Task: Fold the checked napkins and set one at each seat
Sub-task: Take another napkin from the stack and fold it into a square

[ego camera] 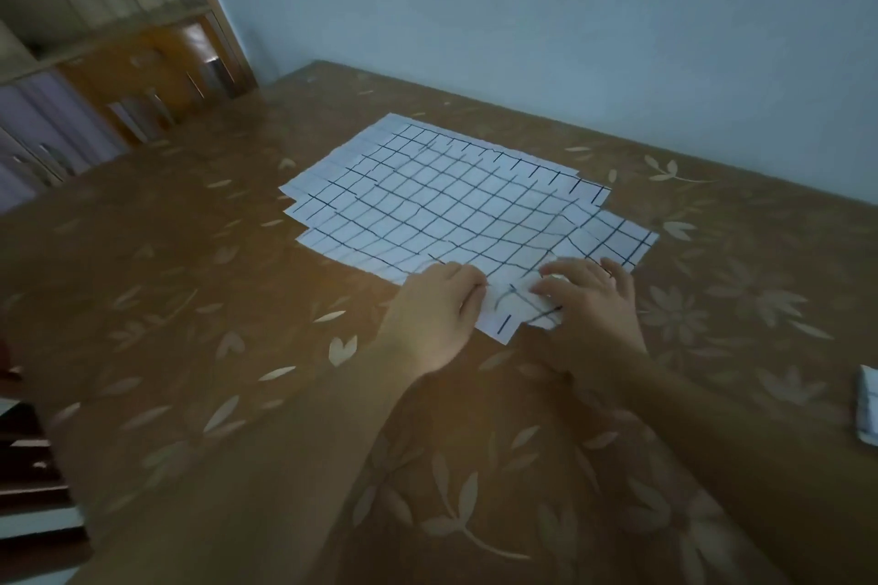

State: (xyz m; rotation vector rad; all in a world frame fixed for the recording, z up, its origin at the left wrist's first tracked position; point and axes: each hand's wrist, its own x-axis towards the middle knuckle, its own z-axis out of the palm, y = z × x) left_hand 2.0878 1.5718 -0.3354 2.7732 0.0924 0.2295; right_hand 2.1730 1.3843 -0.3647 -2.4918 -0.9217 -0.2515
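Note:
A stack of white napkins with dark checked lines (456, 200) lies spread flat in the middle of the brown flowered tablecloth (237, 299), the sheets fanned slightly at the left edge. My left hand (437, 309) grips the near edge of the top napkin, its fingers curled over the paper. My right hand (589, 295) pinches the near corner beside it, where the paper is lifted and crumpled between the two hands. Another checked napkin (867, 409), folded small, lies at the table's right edge, partly cut off by the frame.
A pale wall runs behind the table's far edge. A wooden cabinet with shelves and drawers (119, 76) stands to the far left. Dark chair slats (28, 456) show at the lower left beside the table.

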